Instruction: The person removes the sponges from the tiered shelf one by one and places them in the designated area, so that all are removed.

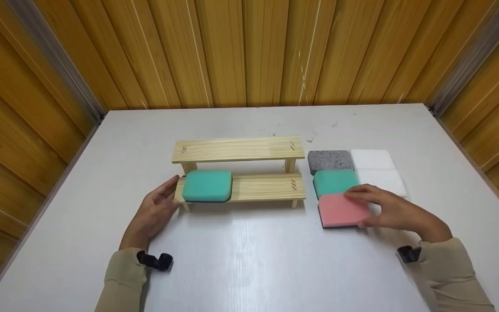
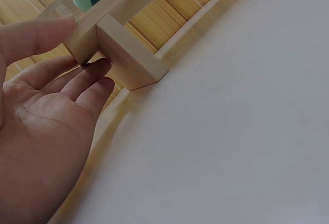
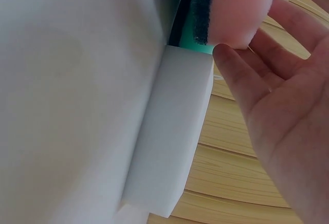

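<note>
My left hand [image 1: 156,210] grips the left end of the lower board of a two-step wooden rack [image 1: 258,188]. In the left wrist view its thumb [image 2: 56,34] lies along the board and the fingertips are curled at the underside. A green sponge [image 1: 208,184] with a dark scouring layer underneath sits at the left of that lower step. Over on the right, my right hand [image 1: 392,210] pinches a pink sponge [image 1: 342,211] between thumb and fingers. The pink sponge, dark side down, overlaps the near edge of a second green sponge [image 1: 336,180].
Behind the second green sponge lies a grey speckled block [image 1: 329,160]. Two white blocks [image 1: 373,159] lie side by side to its right. The upper step [image 1: 236,149] of the rack stands behind the lower one. Wood-patterned walls [image 1: 258,52] border the white table [image 1: 245,260].
</note>
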`<state>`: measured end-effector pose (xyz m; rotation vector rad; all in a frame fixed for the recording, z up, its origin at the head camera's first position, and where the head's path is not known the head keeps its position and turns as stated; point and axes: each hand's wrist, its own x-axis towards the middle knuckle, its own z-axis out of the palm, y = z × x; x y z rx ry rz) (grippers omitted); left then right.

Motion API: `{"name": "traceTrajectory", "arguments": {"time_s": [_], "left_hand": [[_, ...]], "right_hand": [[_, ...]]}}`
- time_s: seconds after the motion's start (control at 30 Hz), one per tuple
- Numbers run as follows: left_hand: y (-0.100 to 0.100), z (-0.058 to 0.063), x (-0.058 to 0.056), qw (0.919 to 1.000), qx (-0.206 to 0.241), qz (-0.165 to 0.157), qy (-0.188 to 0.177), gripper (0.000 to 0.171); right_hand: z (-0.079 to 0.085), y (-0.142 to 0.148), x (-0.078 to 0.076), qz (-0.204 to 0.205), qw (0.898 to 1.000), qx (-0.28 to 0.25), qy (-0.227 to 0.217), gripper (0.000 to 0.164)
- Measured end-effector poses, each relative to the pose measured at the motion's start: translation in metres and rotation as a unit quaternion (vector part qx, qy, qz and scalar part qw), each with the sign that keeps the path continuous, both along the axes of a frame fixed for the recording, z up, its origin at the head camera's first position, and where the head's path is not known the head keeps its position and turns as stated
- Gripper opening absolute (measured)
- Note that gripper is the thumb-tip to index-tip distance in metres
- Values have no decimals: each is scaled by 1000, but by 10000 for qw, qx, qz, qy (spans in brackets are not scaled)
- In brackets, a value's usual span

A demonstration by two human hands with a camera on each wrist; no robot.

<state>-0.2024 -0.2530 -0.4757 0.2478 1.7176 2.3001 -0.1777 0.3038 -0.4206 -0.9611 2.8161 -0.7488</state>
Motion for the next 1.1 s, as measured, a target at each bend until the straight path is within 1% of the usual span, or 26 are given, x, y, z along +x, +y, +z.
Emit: {"name": "traceTrajectory", "arguments": {"time_s": [0.13, 0.33, 0.57, 0.83, 0.97, 1.1], "left_hand": [[0, 1, 0, 9996, 266, -45, -48, 72], [-1, 1, 1, 9999, 135, -62, 65, 71], [-1, 0, 1, 9992, 359, -162, 35, 71], [-1, 1, 1, 9999, 95, -60, 63, 71], [0, 1, 1, 10000, 24, -7, 41, 71], [-1, 0, 1, 10000, -2, -17, 53, 72]], "right_hand": [[-1, 1, -1, 190, 9996, -132, 175, 60], [-1, 0, 0, 147, 9996, 70, 218, 61], [0, -1, 1, 162, 9995, 127, 241, 63], [5, -3, 2, -87, 9996, 266, -95, 61], [8, -4, 2, -177, 9995, 247, -46, 59], [7, -4, 2, -168, 9996, 63, 212, 56]]}}
